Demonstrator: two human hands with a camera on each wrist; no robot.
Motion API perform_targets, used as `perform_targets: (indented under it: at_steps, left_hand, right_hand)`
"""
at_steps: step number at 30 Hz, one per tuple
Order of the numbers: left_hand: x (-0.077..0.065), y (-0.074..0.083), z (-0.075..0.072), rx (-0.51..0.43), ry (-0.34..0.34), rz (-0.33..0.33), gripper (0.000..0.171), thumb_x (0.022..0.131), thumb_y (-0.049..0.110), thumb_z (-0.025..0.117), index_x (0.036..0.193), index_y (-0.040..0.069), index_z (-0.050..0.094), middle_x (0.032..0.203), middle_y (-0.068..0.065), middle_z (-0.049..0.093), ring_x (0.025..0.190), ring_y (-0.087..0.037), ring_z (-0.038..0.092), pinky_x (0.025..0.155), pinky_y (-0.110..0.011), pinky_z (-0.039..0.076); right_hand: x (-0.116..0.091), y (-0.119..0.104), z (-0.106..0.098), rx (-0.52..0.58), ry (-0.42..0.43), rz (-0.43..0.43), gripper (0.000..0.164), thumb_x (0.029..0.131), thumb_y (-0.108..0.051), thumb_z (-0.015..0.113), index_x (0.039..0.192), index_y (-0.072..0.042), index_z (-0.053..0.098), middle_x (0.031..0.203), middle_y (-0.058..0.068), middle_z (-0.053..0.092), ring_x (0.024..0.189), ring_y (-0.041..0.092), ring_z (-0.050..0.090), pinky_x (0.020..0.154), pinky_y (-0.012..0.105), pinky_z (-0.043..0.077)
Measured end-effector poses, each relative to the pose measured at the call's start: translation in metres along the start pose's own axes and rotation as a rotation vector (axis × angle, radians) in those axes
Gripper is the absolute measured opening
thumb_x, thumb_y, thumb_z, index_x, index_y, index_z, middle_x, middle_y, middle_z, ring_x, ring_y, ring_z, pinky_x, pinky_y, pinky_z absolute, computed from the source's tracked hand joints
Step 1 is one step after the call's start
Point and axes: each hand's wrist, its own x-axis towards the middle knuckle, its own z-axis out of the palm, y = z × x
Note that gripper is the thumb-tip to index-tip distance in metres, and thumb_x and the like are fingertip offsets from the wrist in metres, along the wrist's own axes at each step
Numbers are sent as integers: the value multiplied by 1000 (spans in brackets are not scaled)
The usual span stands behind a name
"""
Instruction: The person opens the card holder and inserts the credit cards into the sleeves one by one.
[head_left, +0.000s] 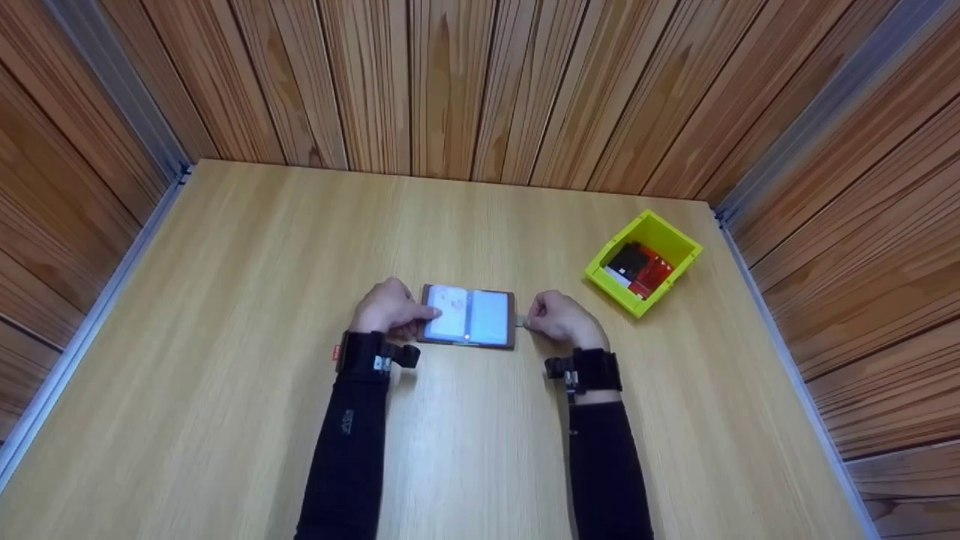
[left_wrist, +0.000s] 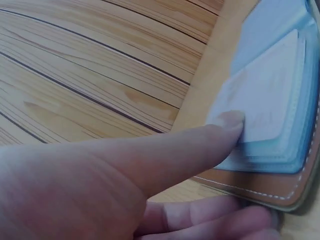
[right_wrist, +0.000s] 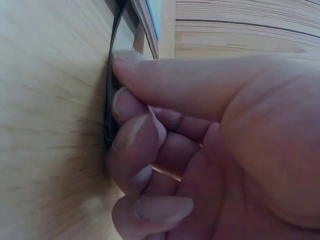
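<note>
An open card holder point(head_left: 491, 319) lies on the table between the two hands, with a brown cover and clear plastic sleeves. Its cover point(left_wrist: 280, 192) shows white stitching along the edge in the left wrist view. My left hand point(head_left: 386, 309) grips the left side: the thumb presses on a pale card point(left_wrist: 265, 95) in the top sleeve, and the other fingers are at the cover's edge, partly hidden. At the right side, my right hand point(head_left: 562, 315) pinches a short strap point(head_left: 520, 321) that sticks out from the cover. Its fingers are curled close to the tabletop.
A yellow-green bin point(head_left: 667, 232) stands at the back right of the table, holding a black item point(head_left: 628, 259) and a red item point(head_left: 652, 276), among others. Wood-plank walls point(head_left: 442, 90) enclose the table point(head_left: 225, 375) at the back and sides.
</note>
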Motion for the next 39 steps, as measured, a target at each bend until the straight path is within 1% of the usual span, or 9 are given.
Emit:
perform_targets:
  at_steps: [3, 7, 12, 17, 21, 26, 28, 34, 39]
  left_hand:
    - [-1, 3, -6, -2, 12, 3, 34, 98, 35, 81, 79, 10, 69, 64, 1, 63, 56, -12, 59, 52, -25, 46]
    - [-3, 16, -13, -29, 122, 42, 35, 103, 38, 74, 83, 12, 62, 71, 2, 55, 62, -15, 53, 54, -28, 40]
    - [-2, 28, -9, -56, 265, 209, 26, 108, 35, 68, 102, 10, 66, 92, -3, 62, 82, -19, 58, 66, -31, 45]
    - [0, 33, 3, -57, 319, 401, 20, 108, 30, 67, 108, 10, 70, 101, -6, 70, 91, -21, 64, 75, -32, 49]
    - [0, 35, 11, -61, 310, 468, 16, 108, 27, 66, 107, 11, 71, 101, -5, 72, 91, -20, 65, 78, -32, 51]
    - [1, 34, 16, -33, 314, 501, 14, 106, 23, 67, 104, 10, 72, 99, -5, 74, 91, -20, 66, 80, -33, 52]
    - [2, 34, 17, -15, 324, 521, 14, 105, 22, 67, 102, 9, 73, 98, -6, 75, 90, -20, 67, 80, -34, 52]
    - [1, 32, 19, 2, 327, 526, 13, 105, 21, 67, 102, 9, 73, 98, -5, 75, 89, -19, 67, 81, -34, 54]
    - [0, 33, 24, 20, 306, 522, 13, 105, 21, 67, 103, 10, 74, 98, -5, 76, 89, -18, 67, 80, -33, 54]
  right_hand:
    - [1, 6, -10, 65, 51, -27, 16, 107, -23, 65, 112, -8, 69, 105, 7, 66, 97, 22, 60, 82, 32, 47]
    - [-1, 19, -31, 147, 305, -59, 21, 108, -19, 62, 118, -2, 68, 109, 13, 68, 97, 24, 61, 83, 30, 49]
    - [-7, 32, -49, 188, 666, 20, 23, 105, -18, 64, 113, 3, 70, 101, 17, 72, 88, 27, 66, 77, 28, 49]
    - [-4, 43, -76, 199, 798, 168, 27, 105, -19, 61, 114, 4, 72, 111, 22, 77, 103, 38, 73, 94, 43, 57]
    - [5, 47, -107, 150, 755, 280, 31, 108, -22, 58, 113, 5, 72, 112, 21, 74, 100, 34, 69, 91, 44, 55]
    - [21, 46, -126, 72, 627, 319, 40, 110, -22, 58, 134, 9, 66, 133, 28, 70, 113, 36, 67, 93, 45, 56]
    - [28, 46, -128, 34, 596, 335, 41, 110, -22, 60, 136, 9, 65, 134, 28, 70, 114, 36, 67, 94, 45, 57]
    - [48, 50, -125, -104, 497, 354, 30, 110, -23, 61, 113, 5, 68, 104, 16, 60, 91, 29, 57, 75, 37, 48]
    - [55, 61, -121, -152, 439, 396, 32, 110, -21, 56, 120, 7, 68, 120, 26, 66, 97, 32, 58, 74, 39, 51]
